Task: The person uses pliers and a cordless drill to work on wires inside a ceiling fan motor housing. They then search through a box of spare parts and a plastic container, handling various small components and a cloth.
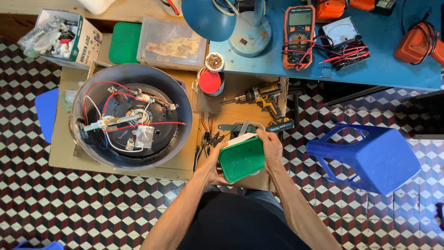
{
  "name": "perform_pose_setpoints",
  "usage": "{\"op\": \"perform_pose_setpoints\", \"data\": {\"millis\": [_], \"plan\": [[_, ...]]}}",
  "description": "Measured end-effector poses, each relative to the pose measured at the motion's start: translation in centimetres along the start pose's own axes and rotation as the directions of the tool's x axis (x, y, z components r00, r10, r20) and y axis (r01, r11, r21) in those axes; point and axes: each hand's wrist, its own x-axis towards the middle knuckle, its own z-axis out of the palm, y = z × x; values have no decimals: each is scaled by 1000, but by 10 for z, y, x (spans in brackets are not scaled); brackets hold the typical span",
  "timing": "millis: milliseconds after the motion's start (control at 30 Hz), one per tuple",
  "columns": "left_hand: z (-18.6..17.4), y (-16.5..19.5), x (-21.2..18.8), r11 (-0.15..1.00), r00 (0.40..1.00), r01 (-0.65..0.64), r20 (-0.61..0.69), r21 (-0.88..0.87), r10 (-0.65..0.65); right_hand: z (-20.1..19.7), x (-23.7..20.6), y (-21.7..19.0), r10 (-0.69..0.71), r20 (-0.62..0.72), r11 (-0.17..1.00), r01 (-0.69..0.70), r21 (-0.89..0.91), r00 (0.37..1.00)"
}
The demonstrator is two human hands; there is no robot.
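While person stands over checkered floor (92, 208), both hands hold green lid (242, 159) at waist height: left hand (213, 163) grip clenched on lid's left edge, right hand (272, 149) grip clasping its right edge. White container (240, 136) just beyond lid, partly hidden. Pliers (206, 139) lie on cardboard (62, 148) near left hand. Blue stool (370, 157) tipped on right. Opened round appliance (132, 115), red wires showing, sits left. Cordless drill (261, 95) further out. Multimeter (299, 37) on blue bench (388, 69) beyond.
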Motion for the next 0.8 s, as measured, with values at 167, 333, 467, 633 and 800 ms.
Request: {"op": "perform_pose_setpoints", "data": {"millis": [167, 333, 467, 633, 800], "plan": [[2, -2, 13, 998, 998, -63, -16, 6, 63, 5, 10, 12, -8, 109, 880, -44, 473, 994], [-1, 0, 19, 996, 991, -87, 101, -25, 89, -14, 14, 34, -70, -48, 858, 85, 506, 996], [-4, 2, 19, 993, 990, -87, 118, 77, 77, -24, 4, 58, -45, -116, 861, 97, 499, 992], [-17, -5, 16, 905, 948, -313, 160, 289, 277, -52, 2, 70, 37, -153, 823, 57, 565, 987], [-22, -6, 26, 759, 853, -520, 199, 392, 482, -84, 4, 60, 56, -110, 834, 14, 551, 992]]}}
